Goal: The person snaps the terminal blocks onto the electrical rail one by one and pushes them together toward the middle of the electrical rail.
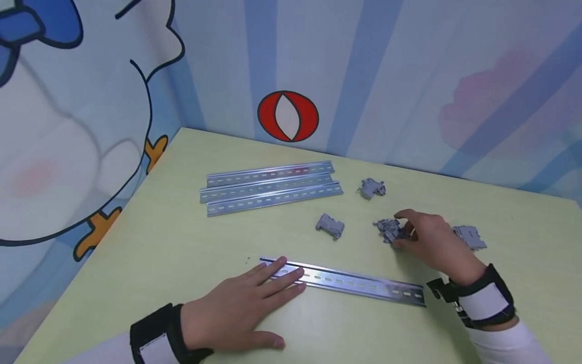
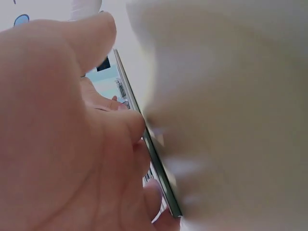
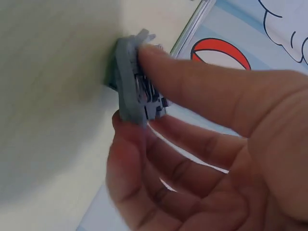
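My left hand (image 1: 243, 308) lies with its fingers spread over the left end of a slotted metal DIN rail (image 1: 354, 283) on the table. In the left wrist view that rail (image 2: 161, 175) passes beneath the fingertips as a thin dark edge. Right of the rail's middle and a little behind it, my right hand (image 1: 432, 242) pinches a grey terminal block (image 3: 127, 79) between thumb and index finger, close over the table. The head view shows grey terminal block pieces (image 1: 388, 230) at those fingertips, partly hidden by the hand.
Three more DIN rails (image 1: 270, 189) lie side by side at the back left. Single grey terminal blocks rest behind the near rail (image 1: 330, 226), farther back (image 1: 372, 188) and beside the right wrist (image 1: 470, 237). A printed wall (image 1: 364, 76) borders the pale yellow table (image 1: 150, 242).
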{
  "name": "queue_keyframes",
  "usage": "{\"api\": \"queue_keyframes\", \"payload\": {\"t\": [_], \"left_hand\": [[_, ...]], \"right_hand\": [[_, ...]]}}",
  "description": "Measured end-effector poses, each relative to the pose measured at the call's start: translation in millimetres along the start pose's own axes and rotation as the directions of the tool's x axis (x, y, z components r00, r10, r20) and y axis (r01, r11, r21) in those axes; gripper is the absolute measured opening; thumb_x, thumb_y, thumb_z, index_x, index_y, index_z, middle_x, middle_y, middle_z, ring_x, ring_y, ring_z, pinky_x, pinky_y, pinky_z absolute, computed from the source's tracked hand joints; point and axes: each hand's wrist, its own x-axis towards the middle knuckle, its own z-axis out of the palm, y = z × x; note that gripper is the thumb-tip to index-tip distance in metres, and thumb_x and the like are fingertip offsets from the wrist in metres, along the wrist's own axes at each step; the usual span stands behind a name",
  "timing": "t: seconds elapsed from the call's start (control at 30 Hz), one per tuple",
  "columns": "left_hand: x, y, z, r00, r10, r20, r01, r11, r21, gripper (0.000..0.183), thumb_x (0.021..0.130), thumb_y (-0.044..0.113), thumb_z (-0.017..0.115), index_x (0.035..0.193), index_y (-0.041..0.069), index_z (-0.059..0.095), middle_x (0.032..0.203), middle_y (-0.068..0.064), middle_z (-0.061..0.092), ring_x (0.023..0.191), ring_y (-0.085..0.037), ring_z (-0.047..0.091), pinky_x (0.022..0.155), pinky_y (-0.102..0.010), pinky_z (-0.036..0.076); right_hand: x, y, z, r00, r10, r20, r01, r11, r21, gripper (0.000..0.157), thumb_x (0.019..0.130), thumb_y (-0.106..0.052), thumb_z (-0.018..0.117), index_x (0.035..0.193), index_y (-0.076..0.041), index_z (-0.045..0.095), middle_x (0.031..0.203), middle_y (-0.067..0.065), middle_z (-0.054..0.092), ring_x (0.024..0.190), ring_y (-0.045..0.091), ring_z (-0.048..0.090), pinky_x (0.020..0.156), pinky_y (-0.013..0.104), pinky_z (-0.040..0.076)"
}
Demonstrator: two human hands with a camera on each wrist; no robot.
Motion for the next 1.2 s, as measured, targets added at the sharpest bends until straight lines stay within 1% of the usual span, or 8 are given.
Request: {"api": "queue_keyframes", "payload": {"t": [0.13,0.27,0.47,0.67,0.73,0.8,0.93,1.2], "left_hand": [[0.7,-1.4,1.1,1.000,-0.022,-0.005,0.022,1.000,0.009,0.084,0.091,0.071,0.039,0.158,0.026,0.016,0.167,0.004,0.010,0.153,-0.027,0.007,0.118,-0.049,0.030],[2.6,-6.2,2.1,0.999,-0.045,-0.005,0.045,0.999,-0.009,0.088,0.090,0.072,0.040,0.159,0.027,0.010,0.167,0.006,0.008,0.153,-0.027,0.005,0.119,-0.049,0.027],[4.7,-16.8,-0.7,0.997,-0.078,0.001,0.078,0.997,-0.010,0.093,0.088,0.070,0.047,0.159,0.025,0.008,0.167,0.007,0.005,0.153,-0.026,0.001,0.121,-0.048,0.024],[5.1,-22.9,-4.6,0.996,-0.093,-0.014,0.093,0.996,-0.005,0.099,0.085,0.071,0.053,0.159,0.022,0.010,0.168,0.004,0.008,0.153,-0.027,0.002,0.122,-0.047,0.021],[4.8,-23.2,-5.7,0.996,-0.094,-0.009,0.094,0.995,-0.015,0.099,0.085,0.070,0.054,0.159,0.021,0.011,0.168,0.004,0.008,0.153,-0.028,0.002,0.122,-0.048,0.021],[4.8,-23.0,-6.3,0.995,-0.098,-0.004,0.097,0.995,-0.019,0.100,0.084,0.070,0.055,0.159,0.021,0.011,0.168,0.004,0.008,0.153,-0.027,0.001,0.122,-0.048,0.020],[4.3,-23.6,-6.0,0.994,-0.108,-0.001,0.108,0.994,-0.018,0.100,0.084,0.071,0.055,0.159,0.022,0.010,0.168,0.004,0.007,0.153,-0.027,0.000,0.123,-0.047,0.019],[4.9,-23.3,-5.9,0.995,-0.104,0.001,0.104,0.994,-0.031,0.100,0.083,0.070,0.056,0.159,0.022,0.011,0.168,0.005,0.007,0.153,-0.027,0.000,0.123,-0.048,0.019]], "right_hand": [[-2.1,1.7,-1.6,1.000,-0.005,-0.030,0.005,1.000,0.026,0.043,0.082,-0.008,0.077,0.120,0.005,0.061,0.105,0.025,0.070,0.079,0.032,0.071,0.059,0.037,0.057],[-3.0,4.7,-4.0,1.000,-0.008,-0.025,0.009,0.999,0.045,0.047,0.080,-0.008,0.079,0.122,0.006,0.060,0.110,0.028,0.065,0.078,0.031,0.071,0.060,0.036,0.057],[-0.3,5.2,-6.7,0.999,-0.042,-0.003,0.042,0.998,0.043,0.049,0.081,-0.007,0.078,0.125,0.004,0.059,0.098,0.022,0.072,0.074,0.025,0.071,0.057,0.029,0.053],[-5.8,-1.2,-14.0,0.997,-0.075,-0.010,0.075,0.997,0.016,0.033,0.082,-0.007,0.075,0.113,-0.001,0.066,0.081,0.007,0.076,0.069,0.016,0.069,0.056,0.025,0.050],[-9.5,-3.2,-17.9,0.998,-0.055,0.017,0.054,0.998,0.023,0.030,0.081,-0.008,0.075,0.109,-0.002,0.067,0.077,0.003,0.075,0.065,0.013,0.068,0.055,0.024,0.050],[-12.2,-4.7,-21.1,0.996,-0.036,0.078,0.032,0.999,0.043,0.028,0.082,-0.010,0.075,0.107,-0.002,0.067,0.071,0.001,0.074,0.060,0.010,0.066,0.054,0.025,0.050],[-11.9,-7.4,-21.5,0.980,0.005,0.196,-0.018,0.998,0.062,0.027,0.083,-0.013,0.075,0.105,0.000,0.067,0.065,-0.001,0.071,0.055,0.009,0.064,0.053,0.026,0.049],[-13.9,-10.9,-18.7,0.959,0.078,0.271,-0.089,0.996,0.028,0.022,0.082,-0.012,0.075,0.098,-0.001,0.065,0.057,-0.001,0.067,0.052,0.010,0.062,0.057,0.028,0.050]]}}
